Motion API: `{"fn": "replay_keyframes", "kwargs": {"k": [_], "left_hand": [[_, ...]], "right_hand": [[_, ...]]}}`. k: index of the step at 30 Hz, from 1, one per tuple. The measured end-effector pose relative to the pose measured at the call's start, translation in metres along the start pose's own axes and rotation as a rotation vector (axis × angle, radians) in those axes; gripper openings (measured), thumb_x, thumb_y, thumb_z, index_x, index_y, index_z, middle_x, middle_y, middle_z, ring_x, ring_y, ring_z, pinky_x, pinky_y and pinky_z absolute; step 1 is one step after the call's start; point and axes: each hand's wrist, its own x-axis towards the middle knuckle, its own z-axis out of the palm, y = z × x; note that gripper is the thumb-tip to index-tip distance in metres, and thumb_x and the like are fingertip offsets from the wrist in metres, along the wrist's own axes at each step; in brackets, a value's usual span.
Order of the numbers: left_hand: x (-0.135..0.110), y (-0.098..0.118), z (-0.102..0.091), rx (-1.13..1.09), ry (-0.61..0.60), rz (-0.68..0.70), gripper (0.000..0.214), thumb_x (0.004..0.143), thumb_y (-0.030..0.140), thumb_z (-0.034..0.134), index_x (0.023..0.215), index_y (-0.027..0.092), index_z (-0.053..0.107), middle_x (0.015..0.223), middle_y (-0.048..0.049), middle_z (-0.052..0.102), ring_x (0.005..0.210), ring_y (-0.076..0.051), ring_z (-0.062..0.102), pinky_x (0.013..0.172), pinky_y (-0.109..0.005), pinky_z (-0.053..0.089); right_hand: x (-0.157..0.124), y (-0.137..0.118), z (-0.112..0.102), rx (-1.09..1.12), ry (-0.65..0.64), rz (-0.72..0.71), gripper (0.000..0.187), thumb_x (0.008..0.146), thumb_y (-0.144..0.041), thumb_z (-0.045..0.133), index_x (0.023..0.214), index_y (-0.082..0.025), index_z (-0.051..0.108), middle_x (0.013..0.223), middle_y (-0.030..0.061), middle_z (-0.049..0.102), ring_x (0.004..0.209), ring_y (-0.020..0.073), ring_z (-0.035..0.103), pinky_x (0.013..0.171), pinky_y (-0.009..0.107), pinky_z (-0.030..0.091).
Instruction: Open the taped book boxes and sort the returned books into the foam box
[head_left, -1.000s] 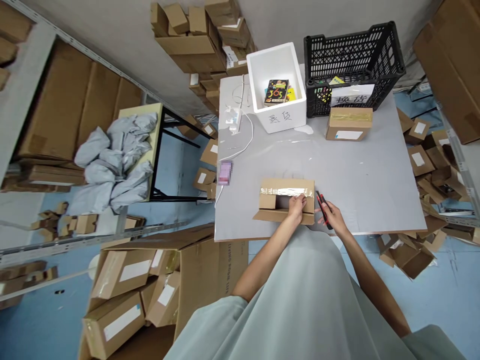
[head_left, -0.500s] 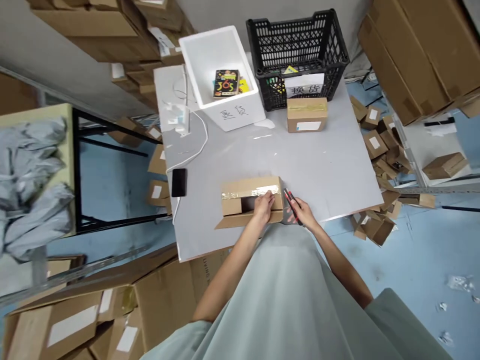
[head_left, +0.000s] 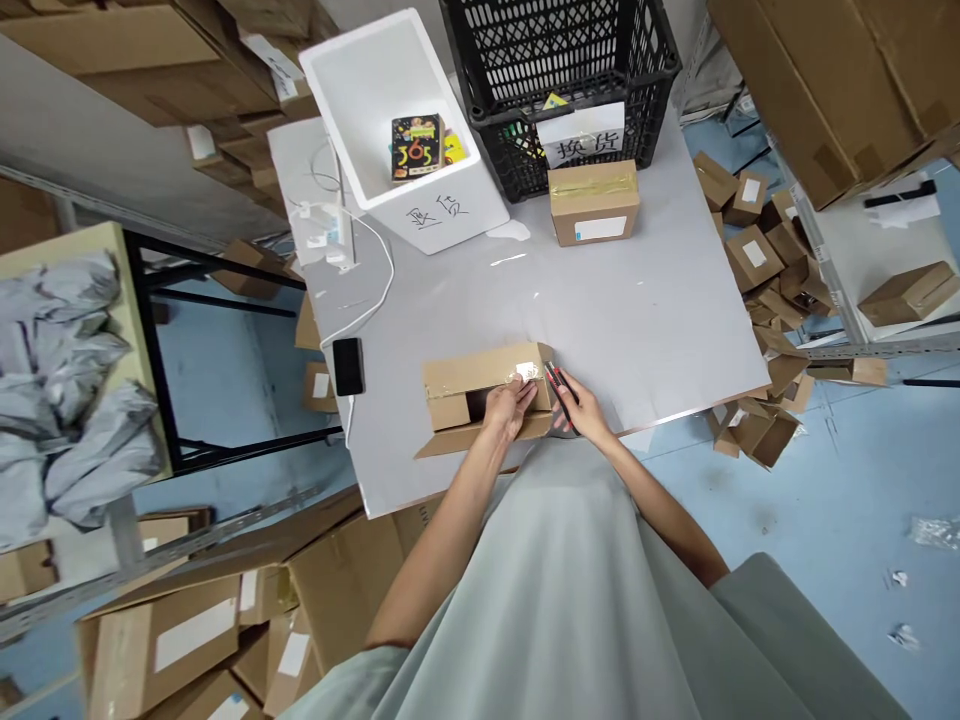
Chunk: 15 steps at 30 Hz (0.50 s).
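Observation:
A small taped cardboard box (head_left: 472,385) lies near the front edge of the grey table (head_left: 645,320), its near flap folded down. My left hand (head_left: 508,408) rests on the box's open near side, fingers curled over the edge by the tape. My right hand (head_left: 581,410) is closed around a red and black utility knife (head_left: 559,388), held against the box's right end.
A black phone (head_left: 348,366) on a white cable lies left of the box. At the back stand a white foam box (head_left: 397,120) with books, a black crate (head_left: 559,75) and a sealed carton (head_left: 594,203). Cardboard boxes litter the floor and shelves all around.
The view has swung left and closer. My left hand has slid along the box's open edge, and the knife in my right hand stays at the box's right end.

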Motion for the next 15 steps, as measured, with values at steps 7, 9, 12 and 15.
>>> {"fn": "replay_keyframes", "kwargs": {"k": [7, 9, 12, 15], "left_hand": [[0.0011, 0.0023, -0.0002, 0.002, -0.006, 0.004, 0.014, 0.103, 0.007, 0.067, 0.092, 0.013, 0.072, 0.086, -0.0093, 0.075, 0.09, -0.018, 0.078, 0.104, -0.039, 0.066], [-0.0001, 0.0028, -0.0001, 0.009, 0.003, -0.002, 0.015, 0.104, 0.006, 0.066, 0.091, 0.013, 0.07, 0.083, -0.008, 0.073, 0.089, -0.018, 0.078, 0.104, -0.039, 0.067], [-0.0022, 0.0037, 0.0012, 0.018, 0.018, -0.018, 0.017, 0.104, 0.007, 0.065, 0.09, 0.014, 0.069, 0.081, -0.0066, 0.072, 0.089, -0.018, 0.078, 0.104, -0.039, 0.067], [-0.0028, 0.004, 0.0026, 0.025, 0.03, -0.011, 0.017, 0.105, 0.007, 0.065, 0.09, 0.014, 0.069, 0.083, -0.0074, 0.072, 0.09, -0.018, 0.078, 0.104, -0.039, 0.067]], "right_hand": [[-0.0004, 0.0012, 0.002, -0.048, -0.013, -0.019, 0.071, 0.113, -0.061, 0.051, 0.176, -0.03, 0.04, 0.086, -0.0023, 0.073, 0.056, 0.0101, 0.073, 0.045, 0.016, 0.053], [0.0011, 0.0004, 0.0009, -0.059, 0.007, -0.015, 0.07, 0.114, -0.059, 0.049, 0.177, -0.03, 0.039, 0.086, -0.0027, 0.073, 0.055, 0.0098, 0.072, 0.045, 0.016, 0.053], [0.0024, -0.0004, -0.0023, -0.093, 0.0, -0.006, 0.067, 0.115, -0.057, 0.049, 0.176, -0.03, 0.04, 0.086, -0.0031, 0.073, 0.053, 0.0089, 0.071, 0.045, 0.016, 0.053], [0.0016, -0.0003, -0.0055, -0.115, -0.009, -0.012, 0.067, 0.115, -0.058, 0.051, 0.175, -0.031, 0.041, 0.085, -0.0031, 0.073, 0.054, 0.0094, 0.072, 0.044, 0.016, 0.053]]}}
